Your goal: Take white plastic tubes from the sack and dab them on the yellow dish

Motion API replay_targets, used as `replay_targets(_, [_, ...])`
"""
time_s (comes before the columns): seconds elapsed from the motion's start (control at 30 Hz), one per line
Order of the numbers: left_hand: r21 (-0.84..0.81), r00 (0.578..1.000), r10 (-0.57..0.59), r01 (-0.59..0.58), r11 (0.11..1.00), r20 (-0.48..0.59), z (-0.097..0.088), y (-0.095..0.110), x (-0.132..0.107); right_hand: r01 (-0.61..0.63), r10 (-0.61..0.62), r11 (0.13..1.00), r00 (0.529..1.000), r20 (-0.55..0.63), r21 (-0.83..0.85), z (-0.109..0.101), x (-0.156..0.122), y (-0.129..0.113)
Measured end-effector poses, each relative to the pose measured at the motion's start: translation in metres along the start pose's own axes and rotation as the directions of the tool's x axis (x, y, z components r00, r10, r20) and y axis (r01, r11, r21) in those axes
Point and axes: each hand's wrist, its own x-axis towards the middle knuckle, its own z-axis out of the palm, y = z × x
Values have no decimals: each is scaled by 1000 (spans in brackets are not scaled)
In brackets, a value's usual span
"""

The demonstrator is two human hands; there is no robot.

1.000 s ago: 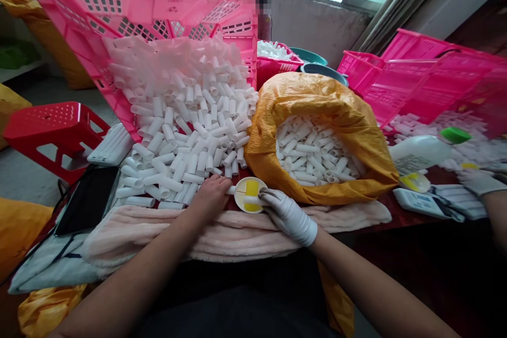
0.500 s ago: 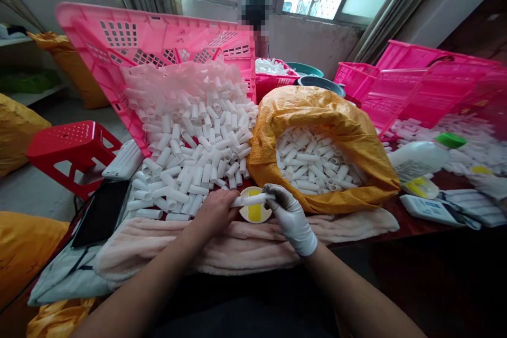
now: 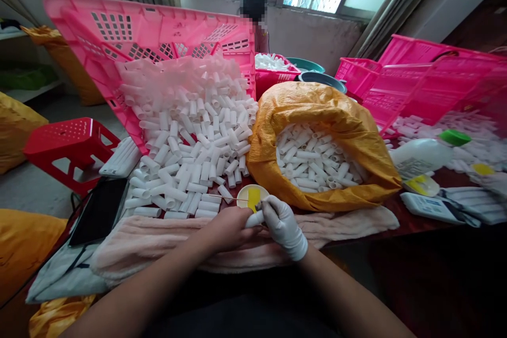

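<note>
Right grip (image 3: 282, 224), white-gloved, has its fingers pressed together on one end of a short white tube (image 3: 253, 218), which sits between the hands just above a pale pink towel (image 3: 158, 253) laid along the edge of the surface (image 3: 390, 235). Left grip (image 3: 228, 228), bare, is curled at the other end; its fingers hide that end, so I cannot tell whether they are shut on the tube. Both forearms come in from the bottom of the view and converge, wrists low, the right one bent inward. Main risk: a light, smooth tube this short could slip if the pinch eases, then roll onto the towel or against the small white dish (image 3: 242, 194) just beyond the hands. Second risk: the right knuckles pass close to the yellow pad (image 3: 253, 198) in the dish, so a small forward shift could bring the glove onto it. A thin stick (image 3: 225, 198) crosses the dish rim and could be knocked aside by the left wrist. The heap of loose white tubes (image 3: 186, 153) against the tilted pink plastic crate (image 3: 79, 10) lies just beside the left hand and may shed tubes if brushed.
</note>
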Motion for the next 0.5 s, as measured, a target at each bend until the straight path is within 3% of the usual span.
replay_targets(0.1, [-324,971,108,-34,946,215,-2,5,-6,88,-83,991,995,53,-105,-4,-10,-10])
replay_targets(0.2, [-415,927,237,-101,904,291,-7,10,-10,177,-150,957,980,131,-228,-18,-22,-24])
replay_targets(0.23, [-370,929,249,-138,919,272,-12,10,-9,167,-143,950,984,109,-265,-27,-30,-27])
replay_targets(0.3, [-155,967,196,-171,973,160,-24,3,-4,38,-60,941,997,-56,-336,-53,-54,-26])
replay_targets(0.33, [-2,986,141,-142,990,85,-31,-3,0,-63,-3,929,984,-178,-364,-71,-71,-21])
replay_targets(0.4, [288,998,37,-21,957,-48,-46,-20,12,-288,110,862,910,-401,-417,-111,-113,1])
replay_targets(0.43, [386,998,-1,26,922,-66,-52,-28,18,-355,132,810,886,-445,-466,-132,-137,17])
replay_targets(0.5, [486,998,-57,53,872,-6,-60,-41,31,-418,170,724,879,-447,-548,-169,-182,50])
